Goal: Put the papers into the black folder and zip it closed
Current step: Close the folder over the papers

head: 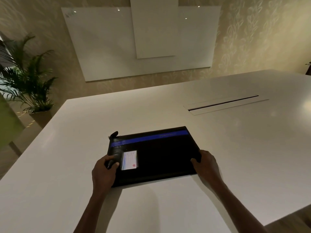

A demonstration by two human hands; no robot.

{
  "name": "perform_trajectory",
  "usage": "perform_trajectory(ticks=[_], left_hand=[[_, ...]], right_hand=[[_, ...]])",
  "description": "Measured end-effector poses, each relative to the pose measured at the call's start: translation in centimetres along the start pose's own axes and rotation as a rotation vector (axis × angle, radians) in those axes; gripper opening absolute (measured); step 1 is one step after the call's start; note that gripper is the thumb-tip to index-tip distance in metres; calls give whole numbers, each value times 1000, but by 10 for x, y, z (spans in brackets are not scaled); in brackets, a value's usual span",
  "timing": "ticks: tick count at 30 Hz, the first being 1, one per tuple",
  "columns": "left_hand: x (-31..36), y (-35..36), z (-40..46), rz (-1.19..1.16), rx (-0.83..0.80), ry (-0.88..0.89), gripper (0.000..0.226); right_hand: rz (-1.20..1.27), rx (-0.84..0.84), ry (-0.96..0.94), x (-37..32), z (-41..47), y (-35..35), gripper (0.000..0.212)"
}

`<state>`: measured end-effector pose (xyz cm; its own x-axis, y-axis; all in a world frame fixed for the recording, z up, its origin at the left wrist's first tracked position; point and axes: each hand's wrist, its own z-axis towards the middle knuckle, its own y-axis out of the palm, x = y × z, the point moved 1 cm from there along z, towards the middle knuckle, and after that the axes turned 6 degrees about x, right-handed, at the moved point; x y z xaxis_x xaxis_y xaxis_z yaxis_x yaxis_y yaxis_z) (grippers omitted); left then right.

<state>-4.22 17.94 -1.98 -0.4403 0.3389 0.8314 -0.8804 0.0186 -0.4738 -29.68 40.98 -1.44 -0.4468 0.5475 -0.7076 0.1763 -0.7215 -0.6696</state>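
Seen from a head-worn camera looking down, two bare forearms reach forward over a white table (67, 165). The left hand (103, 172) grips the near left edge of a black folder (159, 158), thumb on top beside a small clear card pocket (129, 160) and fingers curled around the side. The right hand (206, 165) holds the right edge the same way, thumb pressed on top and the other fingers wrapped under or behind, where they cannot be seen. The folder lies flat on the table, close to the person, slightly turned, with a blue stripe (151, 137) running along its far long side. At the far left corner a dark zipper pull (114, 133) sticks out past the edge. No loose papers are visible anywhere on the table, so they are probably already inside, and the folder looks zipped shut, though the zipper line itself is too dark to confirm. The task appears finished or very nearly so. Farther back, a long cable slot (223, 104) is set into the table; beyond it stand a potted plant (28, 81) and white wall panels (143, 42).
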Motion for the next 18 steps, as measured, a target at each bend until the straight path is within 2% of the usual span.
perform_trajectory(ticks=[3,8,14,18], left_hand=[[-3,2,-3,33,12,26,25],[-6,5,-7,62,42,42,26],[-5,5,-6,95,46,-57,39],[-5,3,-3,80,37,-123,41]], right_hand=[[-161,31,-148,2,-7,3,20],[-341,46,-189,4,-8,5,32],[-454,12,-77,1,0,2,40],[-303,-100,78,3,17,-7,37]])
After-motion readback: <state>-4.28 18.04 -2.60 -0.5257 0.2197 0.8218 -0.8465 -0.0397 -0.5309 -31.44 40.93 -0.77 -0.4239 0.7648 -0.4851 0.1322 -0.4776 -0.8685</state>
